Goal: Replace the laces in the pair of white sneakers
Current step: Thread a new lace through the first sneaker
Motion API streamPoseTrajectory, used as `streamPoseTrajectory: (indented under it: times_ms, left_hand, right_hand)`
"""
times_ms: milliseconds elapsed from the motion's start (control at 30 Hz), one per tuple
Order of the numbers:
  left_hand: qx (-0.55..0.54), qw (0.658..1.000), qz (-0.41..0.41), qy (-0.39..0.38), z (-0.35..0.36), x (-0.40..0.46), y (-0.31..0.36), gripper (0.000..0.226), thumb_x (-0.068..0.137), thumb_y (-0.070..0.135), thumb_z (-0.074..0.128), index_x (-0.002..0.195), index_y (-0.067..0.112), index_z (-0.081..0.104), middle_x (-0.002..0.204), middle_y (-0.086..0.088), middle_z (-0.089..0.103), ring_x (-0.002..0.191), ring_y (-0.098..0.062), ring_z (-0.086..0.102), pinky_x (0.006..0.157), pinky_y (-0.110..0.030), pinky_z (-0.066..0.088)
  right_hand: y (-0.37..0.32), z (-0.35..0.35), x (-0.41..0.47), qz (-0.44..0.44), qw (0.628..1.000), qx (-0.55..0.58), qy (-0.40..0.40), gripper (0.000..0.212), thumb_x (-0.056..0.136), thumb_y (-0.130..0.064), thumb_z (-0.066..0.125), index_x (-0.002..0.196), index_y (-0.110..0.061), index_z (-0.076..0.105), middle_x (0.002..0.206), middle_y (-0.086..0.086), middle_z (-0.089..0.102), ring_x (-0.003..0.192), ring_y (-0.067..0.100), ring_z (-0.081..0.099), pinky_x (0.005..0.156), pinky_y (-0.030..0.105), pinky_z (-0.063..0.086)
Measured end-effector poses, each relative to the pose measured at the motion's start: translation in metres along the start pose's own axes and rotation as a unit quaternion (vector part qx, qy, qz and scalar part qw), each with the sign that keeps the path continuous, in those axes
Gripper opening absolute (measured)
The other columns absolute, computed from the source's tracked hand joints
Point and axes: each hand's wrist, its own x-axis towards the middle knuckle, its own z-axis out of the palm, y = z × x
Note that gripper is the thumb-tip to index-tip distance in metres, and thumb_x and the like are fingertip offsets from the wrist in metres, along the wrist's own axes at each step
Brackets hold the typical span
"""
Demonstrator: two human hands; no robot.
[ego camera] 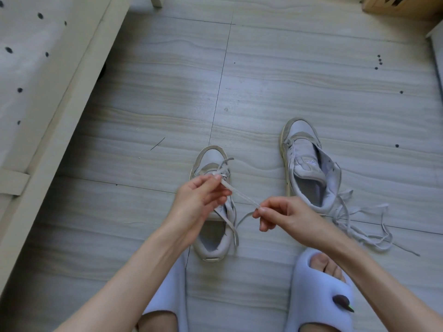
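Head view, looking down. A pale wood-grain tiled floor (311,80) fills the field; a light bed frame (72,97) runs diagonally along the left edge, with a spotted white cover (26,56) above it, and a wooden box corner (402,6) sits at top right. Two pale slippers, the left slipper (167,293) partly hidden by the forearm and the right slipper (318,291) showing toes, occupy the bottom edge. On the floor stand two white sneakers, toes pointing away: the right sneaker (304,164), unlaced and gaping, with a loose tangle of removed laces (364,224) trailing from its heel side; and the left sneaker (211,212), centre, directly beneath the hands, partly laced near the toe. A flat white lace (242,196) leads from the left sneaker's eyelets and is stretched taut between both hands. The left hand (201,202) pinches the lace at its upper end, the grip narrow between thumb and forefinger, over the sneaker's tongue. The right hand (285,216) pinches the lower end likewise, its grip narrow, the remaining fingers curled; a slack length of lace drops from it towards the left sneaker's collar.
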Motion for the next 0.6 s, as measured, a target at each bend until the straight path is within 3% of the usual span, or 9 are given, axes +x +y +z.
streamPoseTrajectory:
  times_ms: [67,167,267,367,433,500,600]
  left_hand:
    - [-0.058,0.998,0.019,0.029,-0.008,0.006,0.011,0.008,0.089,0.007,0.056,0.081,0.006,0.058,0.065,-0.006,0.065,0.060,-0.013,0.066,0.059,-0.020,0.055]
    - [-0.099,0.993,0.046,0.045,-0.017,0.012,0.023,0.010,0.090,0.006,0.055,0.080,0.004,0.057,0.061,-0.006,0.066,0.060,-0.014,0.067,0.059,-0.020,0.056]
    - [-0.115,0.990,0.062,0.043,-0.018,0.015,0.030,0.010,0.090,0.006,0.055,0.081,0.003,0.057,0.063,-0.006,0.067,0.063,-0.015,0.068,0.061,-0.021,0.056]
    - [-0.102,0.989,0.090,0.051,-0.020,0.021,0.035,0.011,0.090,0.006,0.055,0.080,0.005,0.058,0.063,-0.005,0.066,0.062,-0.014,0.067,0.063,-0.021,0.056]
    - [-0.016,0.991,0.114,0.064,-0.022,0.025,0.033,0.009,0.091,0.009,0.055,0.084,0.009,0.060,0.068,-0.003,0.066,0.062,-0.010,0.065,0.062,-0.018,0.054]
    - [0.191,0.966,0.147,0.091,-0.026,0.029,0.020,0.006,0.090,0.011,0.058,0.088,0.014,0.063,0.074,0.002,0.065,0.061,-0.002,0.060,0.061,-0.013,0.048]
    - [0.521,0.830,0.193,0.045,-0.033,0.031,-0.012,0.009,0.085,0.016,0.064,0.082,0.016,0.072,0.078,0.005,0.066,0.071,-0.008,0.055,0.073,-0.022,0.043]
  right_hand:
    - [0.004,-0.003,0.001,-0.005,0.998,-0.067,0.009,0.017,0.092,-0.020,0.055,0.082,-0.020,0.069,0.072,-0.009,0.070,0.074,0.011,0.061,0.075,0.033,0.047]
    - [0.007,-0.004,0.005,-0.020,0.989,-0.146,0.026,0.017,0.088,-0.025,0.062,0.074,-0.034,0.065,0.078,-0.012,0.061,0.071,-0.005,0.052,0.070,0.012,0.037]
    - [0.005,-0.003,0.010,-0.026,0.984,-0.172,0.035,0.012,0.086,-0.027,0.065,0.074,-0.031,0.067,0.074,-0.008,0.052,0.062,-0.003,0.046,0.062,0.013,0.034]
    - [0.000,0.001,0.015,-0.001,0.990,-0.140,0.015,0.013,0.088,-0.024,0.062,0.076,-0.023,0.067,0.058,-0.009,0.056,0.051,-0.002,0.047,0.056,0.011,0.036]
    - [-0.003,0.003,0.021,0.016,0.998,-0.063,0.018,0.014,0.090,-0.020,0.060,0.079,-0.015,0.067,0.060,-0.006,0.064,0.053,0.000,0.054,0.056,0.013,0.040]
    - [-0.005,0.004,0.027,0.031,0.998,0.041,0.041,0.016,0.091,-0.017,0.058,0.078,-0.008,0.062,0.064,-0.002,0.067,0.055,0.006,0.057,0.053,0.015,0.040]
    - [-0.004,0.005,0.041,0.047,0.992,0.083,0.084,0.022,0.089,-0.019,0.061,0.069,-0.012,0.055,0.061,0.001,0.063,0.047,0.006,0.050,0.051,0.017,0.038]
